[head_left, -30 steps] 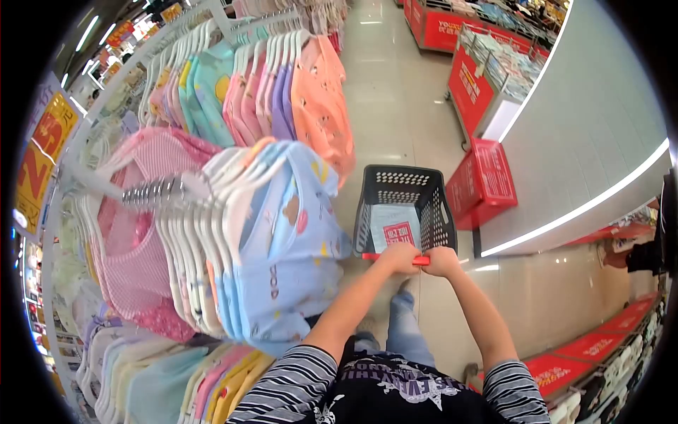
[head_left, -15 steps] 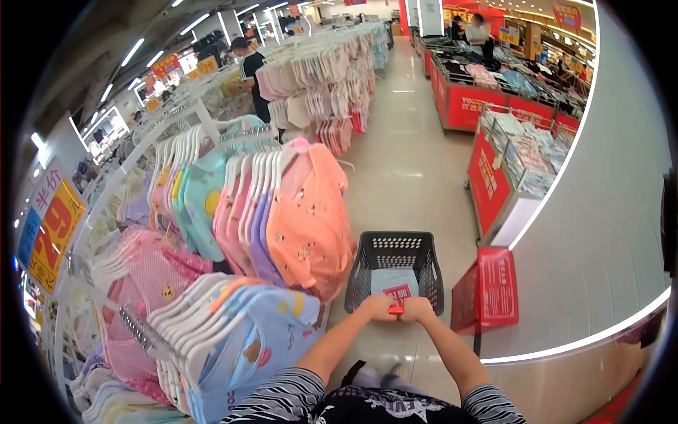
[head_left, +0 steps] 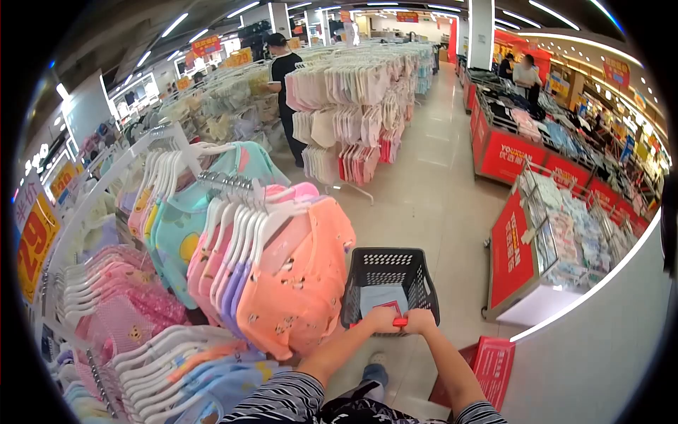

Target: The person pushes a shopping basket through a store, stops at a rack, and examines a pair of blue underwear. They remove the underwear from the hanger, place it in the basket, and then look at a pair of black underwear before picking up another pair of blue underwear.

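Both hands are closed round the red handle [head_left: 400, 322] of a black plastic basket [head_left: 426, 286]. My left hand [head_left: 382, 319] grips its left part and my right hand [head_left: 421, 321] its right part, close together. Inside the basket lies a light blue folded item [head_left: 381, 297] with a red and white label. An orange patterned garment [head_left: 300, 275] hangs on a white hanger just left of the basket. Behind it hang purple, pink and teal children's clothes [head_left: 180, 233].
Racks of small pale garments [head_left: 339, 88] stand ahead on the left, with a person in black [head_left: 284, 92] beside them. On the right are red-sided bins [head_left: 513, 247], a red box [head_left: 492, 371] and a grey wall [head_left: 593, 353]. An aisle [head_left: 431, 169] runs between.
The view has moved forward and turned left. The racks and bins appear nearer, and the red box is lower in view. Both hands still hold the basket handle.
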The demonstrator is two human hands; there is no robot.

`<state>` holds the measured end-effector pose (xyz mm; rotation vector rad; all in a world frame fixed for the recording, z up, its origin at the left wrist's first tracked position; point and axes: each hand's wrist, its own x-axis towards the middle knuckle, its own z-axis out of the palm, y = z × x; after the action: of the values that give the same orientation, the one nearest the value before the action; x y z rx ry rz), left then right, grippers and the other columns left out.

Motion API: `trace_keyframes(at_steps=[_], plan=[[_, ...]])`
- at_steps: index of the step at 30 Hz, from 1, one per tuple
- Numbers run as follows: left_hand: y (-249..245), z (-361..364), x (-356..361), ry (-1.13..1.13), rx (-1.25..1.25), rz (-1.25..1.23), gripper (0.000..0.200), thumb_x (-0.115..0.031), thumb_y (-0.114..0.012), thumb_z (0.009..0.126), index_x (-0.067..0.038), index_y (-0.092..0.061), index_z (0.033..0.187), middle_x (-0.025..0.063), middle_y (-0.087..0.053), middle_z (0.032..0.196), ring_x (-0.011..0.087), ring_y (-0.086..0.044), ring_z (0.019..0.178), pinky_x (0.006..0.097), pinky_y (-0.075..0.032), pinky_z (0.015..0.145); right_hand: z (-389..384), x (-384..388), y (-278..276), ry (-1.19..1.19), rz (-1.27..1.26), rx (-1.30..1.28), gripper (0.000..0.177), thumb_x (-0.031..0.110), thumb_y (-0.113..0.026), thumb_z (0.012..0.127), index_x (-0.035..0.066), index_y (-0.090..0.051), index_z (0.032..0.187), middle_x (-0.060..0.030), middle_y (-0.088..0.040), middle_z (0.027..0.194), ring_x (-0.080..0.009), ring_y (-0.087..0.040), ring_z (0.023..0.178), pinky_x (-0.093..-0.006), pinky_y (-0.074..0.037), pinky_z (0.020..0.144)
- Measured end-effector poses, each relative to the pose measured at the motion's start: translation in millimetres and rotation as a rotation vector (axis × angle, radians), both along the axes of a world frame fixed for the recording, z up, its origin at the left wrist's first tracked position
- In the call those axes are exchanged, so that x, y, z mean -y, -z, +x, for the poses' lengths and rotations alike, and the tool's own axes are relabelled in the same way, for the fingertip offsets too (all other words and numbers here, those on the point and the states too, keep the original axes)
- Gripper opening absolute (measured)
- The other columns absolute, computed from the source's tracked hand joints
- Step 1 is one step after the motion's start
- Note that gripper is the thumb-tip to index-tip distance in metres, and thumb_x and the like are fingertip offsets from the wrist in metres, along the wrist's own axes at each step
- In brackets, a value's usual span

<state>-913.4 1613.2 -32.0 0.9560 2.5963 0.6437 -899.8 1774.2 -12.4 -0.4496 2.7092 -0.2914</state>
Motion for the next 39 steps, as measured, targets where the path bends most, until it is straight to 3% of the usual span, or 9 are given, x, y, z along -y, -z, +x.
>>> trace_keyframes(at_steps=[9, 10, 13, 20, 26, 27, 33, 35, 39], plan=[[-10, -130, -14, -0.193, 0.081, -0.022, 0.027, -0.03, -0.058, 0.064, -0.009, -0.062, 0.08, 0.013, -0.061, 0.077, 0.0292, -0.059, 0.076, 0.0392, -0.047, 0.066, -171, -17, 9, -0.216, 0.079, 0.039, 0.03, 0.041, -0.059, 0.059, 0.015, -0.066, 0.072, -0.0113, -0.062, 0.072, -0.0276, -0.06, 0.071, -0.0361, -0.048, 0.065], [-9, -143, -15, -0.218, 0.083, -0.036, 0.023, -0.023, -0.057, 0.064, -0.01, -0.062, 0.082, 0.0125, -0.061, 0.079, 0.0287, -0.059, 0.077, 0.0396, -0.047, 0.067, -188, -16, 11, -0.223, 0.095, 0.036, 0.029, 0.04, -0.059, 0.058, 0.015, -0.066, 0.071, -0.0111, -0.062, 0.071, -0.0276, -0.06, 0.07, -0.0364, -0.048, 0.064], [-1, -185, -18, -0.267, 0.082, 0.008, 0.025, -0.023, -0.056, 0.06, -0.006, -0.06, 0.078, 0.0141, -0.06, 0.076, 0.0301, -0.059, 0.073, 0.0414, -0.046, 0.065, -234, -13, 6, -0.241, 0.084, 0.023, 0.026, 0.036, -0.058, 0.057, 0.014, -0.065, 0.068, -0.0102, -0.062, 0.069, -0.0274, -0.06, 0.069, -0.0359, -0.048, 0.063], [-11, -284, -7, -0.409, 0.127, 0.008, 0.023, -0.017, -0.055, 0.064, -0.009, -0.06, 0.085, 0.0138, -0.061, 0.082, 0.0297, -0.059, 0.08, 0.0407, -0.046, 0.069, -359, 6, 6, -0.387, 0.117, -0.01, 0.025, 0.033, -0.059, 0.056, 0.016, -0.065, 0.074, -0.0085, -0.063, 0.075, -0.0249, -0.061, 0.075, -0.0358, -0.048, 0.066], [10, -378, 22, -0.538, 0.079, -0.003, 0.026, -0.02, -0.055, 0.061, -0.005, -0.058, 0.082, 0.0152, -0.061, 0.078, 0.0323, -0.058, 0.074, 0.0416, -0.047, 0.067, -467, 42, 11, -0.558, 0.076, -0.025, 0.028, 0.03, -0.057, 0.06, 0.019, -0.064, 0.084, -0.0098, -0.063, 0.079, -0.0265, -0.06, 0.078, -0.0375, -0.048, 0.068], [10, -391, 25, -0.561, 0.062, -0.002, 0.026, -0.02, -0.055, 0.061, -0.005, -0.058, 0.082, 0.0152, -0.061, 0.078, 0.0323, -0.058, 0.074, 0.0416, -0.047, 0.067, -483, 45, 16, -0.608, 0.005, -0.099, 0.027, 0.036, -0.057, 0.06, 0.015, -0.064, 0.075, -0.0092, -0.062, 0.073, -0.0271, -0.06, 0.074, -0.0382, -0.047, 0.064], [4, -457, 52, -0.701, 0.083, 0.012, 0.029, -0.023, -0.056, 0.058, -0.005, -0.059, 0.08, 0.017, -0.06, 0.077, 0.0334, -0.057, 0.074, 0.0411, -0.045, 0.068, -574, 83, 10, -0.753, -0.043, -0.07, 0.025, 0.034, -0.057, 0.059, 0.017, -0.065, 0.075, -0.009, -0.062, 0.074, -0.0268, -0.06, 0.072, -0.0379, -0.047, 0.064], [-6, -472, 58, -0.776, 0.109, 0.04, 0.028, -0.024, -0.057, 0.058, -0.006, -0.059, 0.079, 0.0173, -0.06, 0.077, 0.0336, -0.057, 0.074, 0.0409, -0.045, 0.068, -594, 95, 2, -0.81, -0.031, -0.021, 0.021, 0.026, -0.056, 0.059, 0.015, -0.064, 0.076, -0.0079, -0.062, 0.075, -0.025, -0.06, 0.074, -0.0368, -0.048, 0.065], [10, -513, 76, -0.875, 0.069, 0.061, 0.029, -0.024, -0.057, 0.058, -0.004, -0.059, 0.078, 0.0183, -0.06, 0.077, 0.034, -0.057, 0.074, 0.0407, -0.046, 0.068, -644, 121, 8, -0.916, -0.087, -0.096, 0.021, 0.027, -0.057, 0.058, 0.015, -0.063, 0.074, -0.0079, -0.062, 0.074, -0.0251, -0.06, 0.072, -0.0366, -0.048, 0.064]])
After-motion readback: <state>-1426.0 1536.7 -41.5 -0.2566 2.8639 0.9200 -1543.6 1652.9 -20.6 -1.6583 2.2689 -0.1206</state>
